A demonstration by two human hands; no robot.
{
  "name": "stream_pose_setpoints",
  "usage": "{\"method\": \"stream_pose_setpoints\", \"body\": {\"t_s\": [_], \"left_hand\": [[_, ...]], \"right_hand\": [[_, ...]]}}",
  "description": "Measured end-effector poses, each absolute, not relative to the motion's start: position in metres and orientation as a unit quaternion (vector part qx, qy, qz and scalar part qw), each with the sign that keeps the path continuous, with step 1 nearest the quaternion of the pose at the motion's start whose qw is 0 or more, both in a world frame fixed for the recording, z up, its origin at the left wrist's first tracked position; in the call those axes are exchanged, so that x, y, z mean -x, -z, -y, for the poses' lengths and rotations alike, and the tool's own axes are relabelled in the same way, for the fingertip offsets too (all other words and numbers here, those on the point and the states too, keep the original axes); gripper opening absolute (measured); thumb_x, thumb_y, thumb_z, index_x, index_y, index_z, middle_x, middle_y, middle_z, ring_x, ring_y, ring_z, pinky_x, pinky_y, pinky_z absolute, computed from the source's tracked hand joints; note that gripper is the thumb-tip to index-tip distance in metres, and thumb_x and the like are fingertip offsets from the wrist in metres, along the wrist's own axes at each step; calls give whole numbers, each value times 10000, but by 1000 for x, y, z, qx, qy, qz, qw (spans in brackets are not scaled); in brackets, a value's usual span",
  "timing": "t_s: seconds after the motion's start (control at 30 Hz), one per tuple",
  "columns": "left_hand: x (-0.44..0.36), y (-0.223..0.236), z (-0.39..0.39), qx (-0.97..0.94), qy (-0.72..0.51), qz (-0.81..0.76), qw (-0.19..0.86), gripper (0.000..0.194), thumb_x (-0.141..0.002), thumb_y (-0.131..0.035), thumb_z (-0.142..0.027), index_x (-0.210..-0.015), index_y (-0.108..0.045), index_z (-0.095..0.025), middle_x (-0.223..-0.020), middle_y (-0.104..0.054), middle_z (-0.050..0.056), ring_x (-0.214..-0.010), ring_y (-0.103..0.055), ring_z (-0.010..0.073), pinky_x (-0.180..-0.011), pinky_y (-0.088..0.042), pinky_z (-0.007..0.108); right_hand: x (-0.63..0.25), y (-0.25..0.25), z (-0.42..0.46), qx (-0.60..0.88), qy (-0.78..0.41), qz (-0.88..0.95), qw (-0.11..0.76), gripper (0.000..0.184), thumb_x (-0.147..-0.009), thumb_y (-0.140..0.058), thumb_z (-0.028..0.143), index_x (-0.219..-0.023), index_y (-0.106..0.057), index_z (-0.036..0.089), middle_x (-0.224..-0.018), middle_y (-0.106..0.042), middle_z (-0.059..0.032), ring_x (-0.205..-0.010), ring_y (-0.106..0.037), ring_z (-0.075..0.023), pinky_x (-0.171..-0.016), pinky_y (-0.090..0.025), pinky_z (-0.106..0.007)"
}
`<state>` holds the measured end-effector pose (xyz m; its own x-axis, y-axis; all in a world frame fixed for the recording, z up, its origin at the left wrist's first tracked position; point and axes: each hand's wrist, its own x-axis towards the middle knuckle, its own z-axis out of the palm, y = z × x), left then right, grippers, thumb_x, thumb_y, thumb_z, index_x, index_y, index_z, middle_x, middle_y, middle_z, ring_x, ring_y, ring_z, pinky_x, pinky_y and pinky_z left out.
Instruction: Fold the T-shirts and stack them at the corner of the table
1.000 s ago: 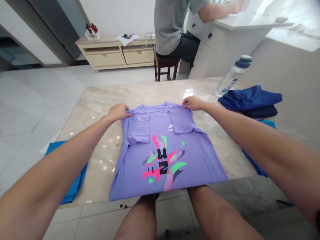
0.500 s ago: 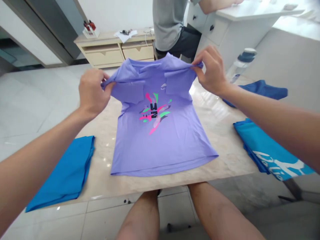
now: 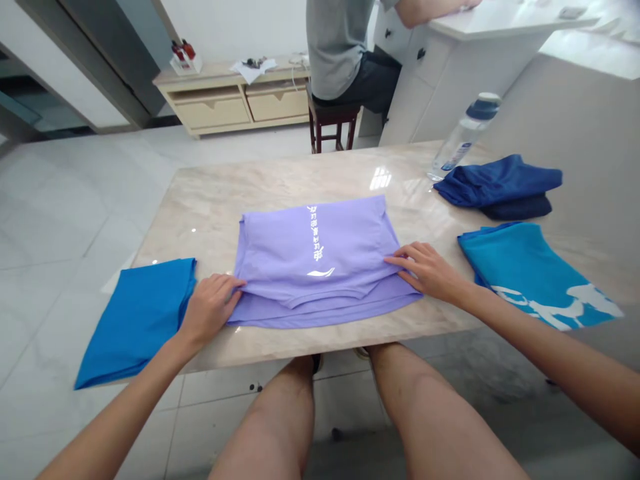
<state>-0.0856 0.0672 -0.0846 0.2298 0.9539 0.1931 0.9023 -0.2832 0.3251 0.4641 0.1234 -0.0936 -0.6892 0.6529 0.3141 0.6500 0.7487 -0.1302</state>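
A purple T-shirt [image 3: 280,243] lies folded in half on the marbled table, its back uppermost with white lettering and a white logo. The collar lies near the hem at the table's front edge. At the left corner of the fold, my left hand [image 3: 213,303] pinches the fabric between thumb and fingers. My right hand [image 3: 423,270] grips the opposite corner, fingers on top and thumb lower down. The printed front is hidden inside the fold.
Folded blue fabric [image 3: 135,320] lies at the left table end. To the right are a folded turquoise garment [image 3: 520,260] with white print, a crumpled dark blue cloth [image 3: 500,183] and a clear water bottle [image 3: 457,143]. Behind the table [image 3: 210,190], a person [image 3: 335,50] sits on a stool [image 3: 333,127].
Both hands have come down and toward me, bringing the shoulders of the T-shirt over onto its hem. The printed front is now covered and the back shows.
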Motion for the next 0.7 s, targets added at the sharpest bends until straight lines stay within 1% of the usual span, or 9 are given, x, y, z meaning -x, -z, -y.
{"method": "stream_pose_setpoints", "body": {"t_s": [0.13, 0.3, 0.43, 0.53, 0.6, 0.7], "left_hand": [[88, 72, -74, -776, -184, -597, 89, 278, -970, -561, -463, -938, -804, -331, -991, -809, 92, -993, -712, 321, -975, -560, 491], [89, 61, -69, -760, -242, -600, 55, 259, -999, -591, -503, -926, -801, -371, -971, -817, 38, -980, -720, 305, -977, -557, 509], [89, 61, -52, -759, -247, -601, 50, 286, -1008, -588, -525, -909, -806, -369, -956, -823, 42, -968, -732, 308, -933, -551, 502], [89, 58, -38, -762, -231, -601, 67, 302, -986, -589, -545, -894, -806, -356, -968, -829, 64, -973, -735, 323, -921, -541, 493], [84, 47, -26, -769, -222, -594, 80, 278, -967, -610, -535, -881, -803, -354, -985, -833, 71, -981, -737, 328, -939, -535, 492], [62, 16, 3, -763, -250, -590, 85, 250, -955, -645, -527, -882, -802, -347, -984, -836, 69, -992, -749, 331, -950, -532, 483]], "right_hand": [[-460, 85, -126, 313, -20, 930, 190, 236, -1058, -628, 203, -1159, -803, 324, -1116, -787, -72, -1033, -696, -272, -928, -531, -448], [-468, 75, -114, 365, -32, 908, 205, 249, -1048, -659, 227, -1207, -793, 363, -1096, -808, -57, -1009, -701, -277, -933, -520, -473], [-470, 73, -99, 368, -32, 907, 203, 232, -1070, -628, 234, -1189, -798, 340, -1072, -814, -56, -981, -703, -264, -901, -526, -458], [-468, 69, -86, 354, -22, 912, 204, 216, -1089, -603, 242, -1128, -806, 304, -1065, -815, -62, -981, -707, -266, -887, -539, -455], [-467, 60, -75, 340, -25, 920, 195, 207, -1093, -605, 269, -1096, -811, 290, -1072, -814, -72, -998, -714, -275, -902, -555, -466], [-466, 34, -49, 351, -36, 914, 198, 198, -1084, -617, 287, -1119, -812, 276, -1088, -807, -96, -1020, -729, -295, -911, -582, -488]]}}
